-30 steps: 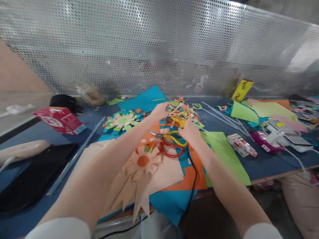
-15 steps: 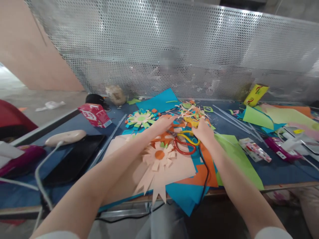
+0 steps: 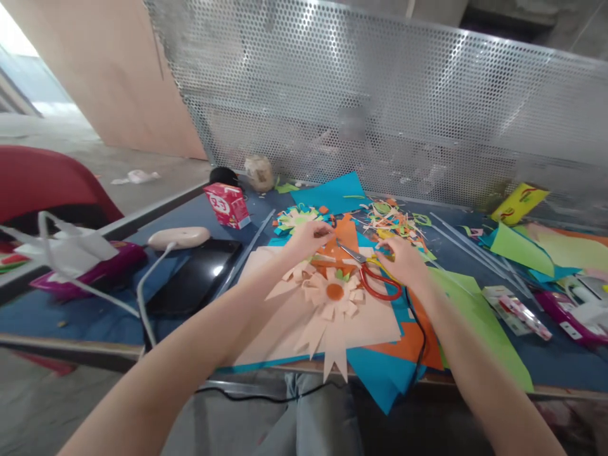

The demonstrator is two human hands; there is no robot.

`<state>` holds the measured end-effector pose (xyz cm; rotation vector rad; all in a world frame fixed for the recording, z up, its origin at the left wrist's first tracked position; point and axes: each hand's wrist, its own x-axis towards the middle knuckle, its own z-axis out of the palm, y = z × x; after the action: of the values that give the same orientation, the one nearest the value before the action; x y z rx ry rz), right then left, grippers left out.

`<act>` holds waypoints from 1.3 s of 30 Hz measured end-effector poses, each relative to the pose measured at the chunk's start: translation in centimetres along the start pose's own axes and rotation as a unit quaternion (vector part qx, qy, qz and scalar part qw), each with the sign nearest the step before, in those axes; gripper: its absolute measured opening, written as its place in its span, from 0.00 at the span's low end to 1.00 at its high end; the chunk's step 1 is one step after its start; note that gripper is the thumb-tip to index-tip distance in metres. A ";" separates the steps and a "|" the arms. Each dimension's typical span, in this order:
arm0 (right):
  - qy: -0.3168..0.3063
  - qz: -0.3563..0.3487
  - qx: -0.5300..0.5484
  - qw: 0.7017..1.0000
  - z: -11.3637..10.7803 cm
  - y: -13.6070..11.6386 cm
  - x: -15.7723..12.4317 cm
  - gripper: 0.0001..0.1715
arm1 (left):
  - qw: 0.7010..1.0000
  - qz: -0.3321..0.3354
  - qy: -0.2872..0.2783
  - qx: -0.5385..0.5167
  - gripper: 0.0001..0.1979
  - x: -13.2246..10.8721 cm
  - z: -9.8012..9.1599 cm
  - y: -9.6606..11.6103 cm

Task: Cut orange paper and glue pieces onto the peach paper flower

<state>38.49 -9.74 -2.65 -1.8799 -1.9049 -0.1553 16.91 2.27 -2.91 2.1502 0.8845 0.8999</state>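
Note:
My left hand (image 3: 311, 238) is over the back of the paper stack, its fingertips pinched beside an orange paper piece (image 3: 348, 233). Whatever is between them is too small to make out. To the right, my right hand (image 3: 403, 258) hovers by the scissors (image 3: 380, 283), fingers apart with nothing visible in them. Those scissors have one red and one yellow handle loop; the yellow one is partly hidden by this hand. A peach paper flower (image 3: 335, 291) with an orange centre and ribbon tails lies on peach sheets (image 3: 280, 329). Behind my left hand sits a green-and-blue paper flower (image 3: 297, 219).
Paper scraps (image 3: 392, 218) are heaped at the back, beside a blue sheet (image 3: 337, 193). A red box (image 3: 228, 206), a black phone (image 3: 194, 275) and a white corded device (image 3: 178, 238) lie left. Green paper (image 3: 479, 323) and a black cable (image 3: 420, 342) are right.
My right hand has drawn back from the yellow object by the scrap heap, which no longer shows there. The scissors stay on the papers. The camera view has turned left.

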 end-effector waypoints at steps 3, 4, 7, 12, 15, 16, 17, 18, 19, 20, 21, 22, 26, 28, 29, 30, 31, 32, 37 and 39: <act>0.003 0.166 -0.059 0.984 0.4 1.0 0.1 0.12 | 1.000 -0.023 0.017 -0.005 0.10 -0.5 0.1 -1.0; 0.004 0.198 -0.070 0.978 0.4 1.4 0.2 0.14 | 0.999 -0.032 0.023 -0.009 0.10 -0.5 0.1 -1.2; -0.059 0.273 -0.055 0.959 0.0 2.4 0.4 0.19 | 0.998 -0.044 0.043 -0.025 0.08 -0.3 0.1 -1.4; -0.067 0.294 -0.055 0.952 0.0 3.2 1.8 0.23 | 0.998 -0.036 0.039 -0.045 0.10 -0.1 0.0 -1.3; -0.055 0.304 -0.052 0.950 0.3 3.6 2.8 0.14 | 0.998 -0.015 0.044 -0.039 0.07 -0.3 0.1 -1.1; -0.049 0.309 -0.047 0.949 0.3 3.7 3.0 0.11 | 0.998 -0.009 0.044 -0.040 0.06 -0.3 0.2 -1.0; -0.038 0.312 -0.042 0.948 0.3 3.7 3.1 0.09 | 0.998 -0.005 0.043 -0.043 0.05 -0.4 0.2 -0.9; -0.022 0.314 -0.036 0.948 0.1 3.6 3.2 0.07 | 0.998 -0.003 0.039 -0.049 0.05 -0.5 0.3 -0.8; 0.000 0.317 -0.031 0.948 -0.1 3.5 3.2 0.07 | 0.998 -0.002 0.034 -0.057 0.04 -0.5 0.3 -0.7; 0.027 0.319 -0.026 0.947 -0.4 3.2 3.2 0.09 | 0.997 -0.004 0.032 -0.065 0.04 -0.5 0.3 -0.6; 0.057 0.322 -0.021 0.945 -0.7 2.9 3.1 0.12 | 0.997 -0.006 0.032 -0.070 0.04 -0.6 0.4 -0.6; 0.088 0.325 -0.015 0.941 -1.1 2.6 3.0 0.15 | 0.996 -0.009 0.035 -0.076 0.05 -0.6 0.4 -0.5; 0.186 0.324 0.037 0.927 -1.9 1.5 3.0 0.22 | 0.995 -0.006 0.042 -0.091 0.07 -0.7 0.3 -0.2; 0.205 0.317 0.076 0.923 -1.7 1.2 3.0 0.21 | 0.993 -0.011 0.040 -0.108 0.08 -0.7 0.3 0.0; 0.208 0.312 0.095 0.922 -1.5 1.1 3.0 0.21 | 0.992 -0.016 0.039 -0.118 0.08 -0.8 0.3 0.1; 0.211 0.306 0.113 0.921 -1.3 0.9 3.0 0.22 | 0.990 -0.025 0.039 -0.130 0.08 -0.8 0.2 0.2; 0.213 0.298 0.130 0.921 -1.1 0.8 3.0 0.24 | 0.988 -0.033 0.038 -0.143 0.09 -0.8 0.2 0.3; 0.215 0.289 0.145 0.922 -0.9 0.7 2.9 0.25 | 0.986 -0.040 0.036 -0.157 0.09 -0.8 0.2 0.4; 0.210 0.231 0.237 0.920 -0.9 -0.5 2.2 0.24 | 0.973 -0.081 0.028 -0.215 0.07 -0.8 0.4 0.5; 0.181 0.206 0.276 0.921 -1.2 -1.2 1.8 0.23 | 0.963 -0.116 0.029 -0.243 0.06 -0.7 0.4 0.5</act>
<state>37.69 -8.62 -0.64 -1.6616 -1.1216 0.1490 17.00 1.28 -2.98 1.5744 0.8206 0.9470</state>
